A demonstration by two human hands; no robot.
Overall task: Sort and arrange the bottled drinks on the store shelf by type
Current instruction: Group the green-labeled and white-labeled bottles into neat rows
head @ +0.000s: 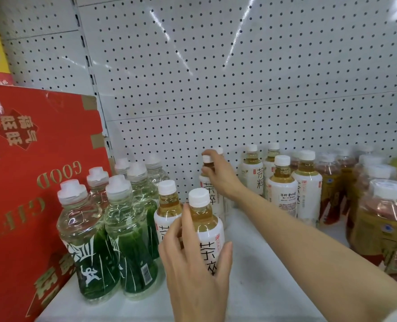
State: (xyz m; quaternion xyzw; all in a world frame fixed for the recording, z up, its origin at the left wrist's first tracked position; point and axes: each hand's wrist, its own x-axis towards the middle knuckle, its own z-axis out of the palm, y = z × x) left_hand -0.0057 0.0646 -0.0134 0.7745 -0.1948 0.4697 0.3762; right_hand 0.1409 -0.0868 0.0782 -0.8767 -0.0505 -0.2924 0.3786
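My left hand [193,259] grips a white-labelled tea bottle [208,231] at the shelf's front centre. Another white-labelled tea bottle [167,212] stands just behind it to the left. My right hand [220,175] reaches to the back and holds the neck of a third white-labelled tea bottle [210,196] by the pegboard. More white-labelled tea bottles [283,184] stand in a group right of that hand. Several green-labelled clear drink bottles [114,228] are packed together on the left. Yellow-and-red-labelled bottles [383,224] crowd the right side.
A red gift carton [30,182] leans at the far left against the green-labelled bottles. A white pegboard [216,77] forms the back wall. The white shelf [262,275] shows bare between the bottle groups, under my right forearm.
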